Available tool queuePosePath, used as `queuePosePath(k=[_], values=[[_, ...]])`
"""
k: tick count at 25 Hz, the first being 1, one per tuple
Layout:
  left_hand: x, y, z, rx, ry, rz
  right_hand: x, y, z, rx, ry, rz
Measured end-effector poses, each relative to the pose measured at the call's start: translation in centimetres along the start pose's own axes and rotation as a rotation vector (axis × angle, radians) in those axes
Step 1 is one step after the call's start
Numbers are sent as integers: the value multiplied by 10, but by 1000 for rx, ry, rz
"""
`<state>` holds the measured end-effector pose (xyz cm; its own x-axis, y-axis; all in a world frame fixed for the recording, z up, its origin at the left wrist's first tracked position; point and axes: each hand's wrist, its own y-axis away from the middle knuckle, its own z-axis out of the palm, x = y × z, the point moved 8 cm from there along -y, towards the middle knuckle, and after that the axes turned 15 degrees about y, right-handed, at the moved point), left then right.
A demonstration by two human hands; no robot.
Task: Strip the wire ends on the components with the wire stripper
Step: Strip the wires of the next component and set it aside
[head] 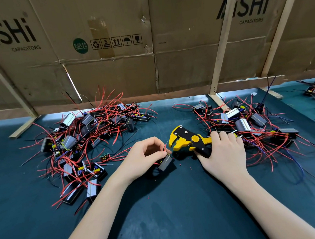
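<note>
I have the wire stripper [189, 141] in my right hand [223, 152], fingers curled round its yellow-and-black handles, its head pointing left with the jaws standing apart. My left hand [144, 157] pinches the short red and black wire ends [165, 148] of one component [166, 162], a small dark grey block resting on the worktop [167, 211] just left of the tool's head; thumb and forefinger are closed narrowly on the leads.

To do this step well, I judge I should keep the pinch close to the tips so the wire stays straight, feed one end squarely between the jaws, not both at once, and squeeze only when the tip sits fully in. The tips stand just short of the jaws, not yet inside. I should hold the block steady so the pull comes from the tool, not from the solder joint.

The component looks like a boxed module with a lighter grey face; whether its wire ends are already bared I cannot tell. Tiny red crumbs of insulation [190, 167] dot the worktop near it. A tangled heap of like modules [88, 140] lies to the left, another heap [255, 126] to the right behind my right hand.
</note>
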<state>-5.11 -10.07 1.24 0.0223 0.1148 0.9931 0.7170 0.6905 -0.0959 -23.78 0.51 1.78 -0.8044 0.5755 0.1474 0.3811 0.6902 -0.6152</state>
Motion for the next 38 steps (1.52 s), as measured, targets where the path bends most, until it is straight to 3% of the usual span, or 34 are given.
queuePosePath(k=[6, 14, 26, 34, 38], values=[[-1, 1, 6, -16, 0, 21, -2, 0, -6, 37, -16, -8], [-2, 2, -2, 93, 57, 3, -3, -1, -14, 88, -45, -28], [-5, 2, -7, 154, 146, 10, -4, -1, -9, -57, -64, -23], [1, 4, -11, 245, 45, 65, -1, -2, -5, -114, -52, -23], [6, 6, -4, 196, -115, 96, 0, -2, -5, -110, -57, -23]])
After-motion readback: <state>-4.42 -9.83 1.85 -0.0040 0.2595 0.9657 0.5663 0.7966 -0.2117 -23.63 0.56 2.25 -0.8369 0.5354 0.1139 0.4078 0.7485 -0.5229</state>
